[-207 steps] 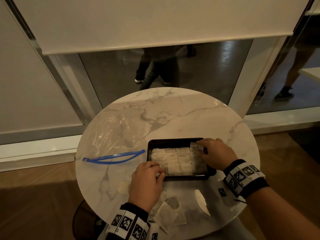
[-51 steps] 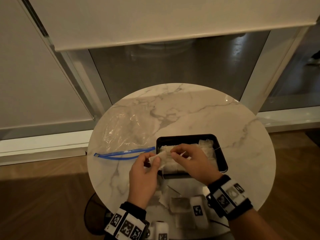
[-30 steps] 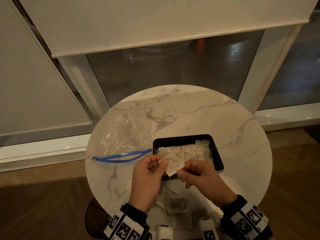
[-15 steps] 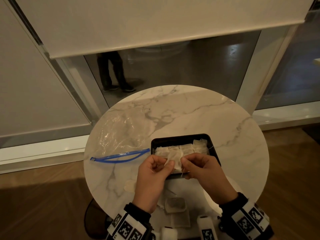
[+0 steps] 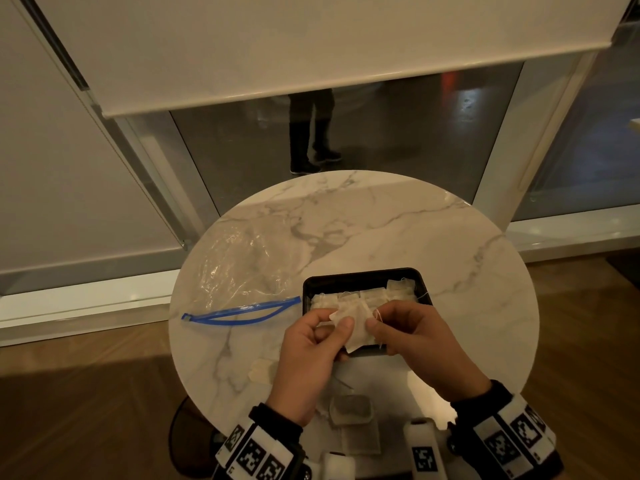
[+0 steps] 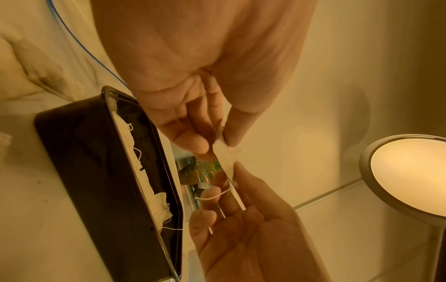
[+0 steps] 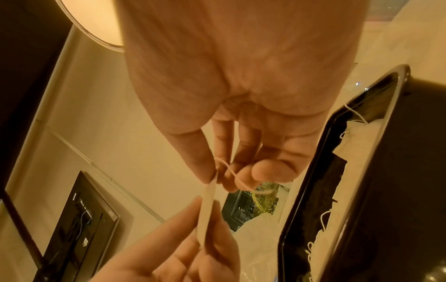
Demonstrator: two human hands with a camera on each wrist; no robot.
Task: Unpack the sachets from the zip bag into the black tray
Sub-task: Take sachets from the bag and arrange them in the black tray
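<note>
A white sachet (image 5: pixel 356 323) with a thin string hangs over the near edge of the black tray (image 5: pixel 363 273). My left hand (image 5: pixel 337 322) pinches its left corner between thumb and forefinger. My right hand (image 5: pixel 374 322) pinches the right edge, and the string (image 7: pixel 231 175) loops over its fingers. In the left wrist view the sachet (image 6: pixel 225 150) shows edge-on between both hands. Several sachets lie in rows inside the tray (image 6: pixel 96 171). The clear zip bag (image 5: pixel 249 265) lies flat and open at the left, its blue zip (image 5: pixel 239 311) pointing at the tray.
Loose sachets (image 5: pixel 351 408) lie on the round marble table (image 5: pixel 467 306) near its front edge, under my wrists, and another (image 5: pixel 259 370) lies to the left. Behind the table is a glass wall with a lowered blind; a person's legs (image 5: pixel 311 133) show beyond the glass.
Both hands left the tray and lifted one sachet. Over the last second they drew closer together on it and the sachet turned; the right fingers now hold it by the string side.
</note>
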